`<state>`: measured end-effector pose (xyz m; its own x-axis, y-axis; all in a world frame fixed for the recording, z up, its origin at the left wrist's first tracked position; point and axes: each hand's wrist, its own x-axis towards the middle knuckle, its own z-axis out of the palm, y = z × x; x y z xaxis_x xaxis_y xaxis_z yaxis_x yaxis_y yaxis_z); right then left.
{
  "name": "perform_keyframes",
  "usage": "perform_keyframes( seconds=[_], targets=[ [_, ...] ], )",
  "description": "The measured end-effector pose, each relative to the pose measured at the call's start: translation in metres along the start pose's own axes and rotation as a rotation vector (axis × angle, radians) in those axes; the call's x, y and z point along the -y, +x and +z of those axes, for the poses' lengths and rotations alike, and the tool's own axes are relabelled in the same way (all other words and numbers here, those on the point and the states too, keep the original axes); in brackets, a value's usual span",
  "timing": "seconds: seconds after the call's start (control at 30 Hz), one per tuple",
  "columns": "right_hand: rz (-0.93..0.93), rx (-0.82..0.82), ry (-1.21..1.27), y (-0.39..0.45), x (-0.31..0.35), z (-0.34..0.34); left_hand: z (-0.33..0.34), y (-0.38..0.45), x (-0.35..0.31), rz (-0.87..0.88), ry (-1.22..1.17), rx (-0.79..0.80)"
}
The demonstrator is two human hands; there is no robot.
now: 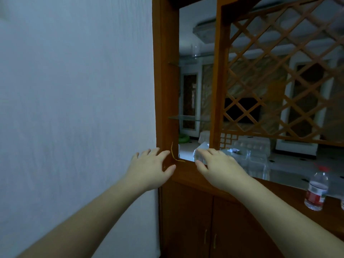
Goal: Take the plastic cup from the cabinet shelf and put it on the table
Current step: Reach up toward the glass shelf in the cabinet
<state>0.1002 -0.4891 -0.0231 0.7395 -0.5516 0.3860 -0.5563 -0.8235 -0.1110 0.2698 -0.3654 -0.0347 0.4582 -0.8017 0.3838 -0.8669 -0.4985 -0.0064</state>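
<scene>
A clear plastic cup [196, 50] stands upright on the upper glass shelf [175, 63] inside the wooden cabinet, well above both hands. My left hand [150, 166] hovers with fingers spread at the cabinet's left post [165, 90], holding nothing. My right hand [217, 164] is held out over the cabinet's wooden ledge [186, 172], fingers apart and empty, its fingertips near some clear plastic packaging [200, 151].
A second glass shelf [184, 118] sits lower. A wooden lattice panel [279, 81] fills the cabinet's right side. A water bottle with a red label [316, 190] stands on the ledge at right. A yellow string [174, 153] hangs by the post. White wall at left; cabinet doors [204, 229] below.
</scene>
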Motion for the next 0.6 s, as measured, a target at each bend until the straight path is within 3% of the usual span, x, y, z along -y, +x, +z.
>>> perform_keyframes(
  seconds=[0.27, 0.6],
  targets=[
    [-0.033, -0.021, -0.066, 0.081, -0.023, 0.027, 0.021, 0.085, 0.008, 0.118, -0.05, -0.018],
    [-0.029, -0.213, -0.308, 0.197, -0.13, 0.053, 0.053, 0.245, -0.029, 0.22, -0.04, -0.039]
  ],
)
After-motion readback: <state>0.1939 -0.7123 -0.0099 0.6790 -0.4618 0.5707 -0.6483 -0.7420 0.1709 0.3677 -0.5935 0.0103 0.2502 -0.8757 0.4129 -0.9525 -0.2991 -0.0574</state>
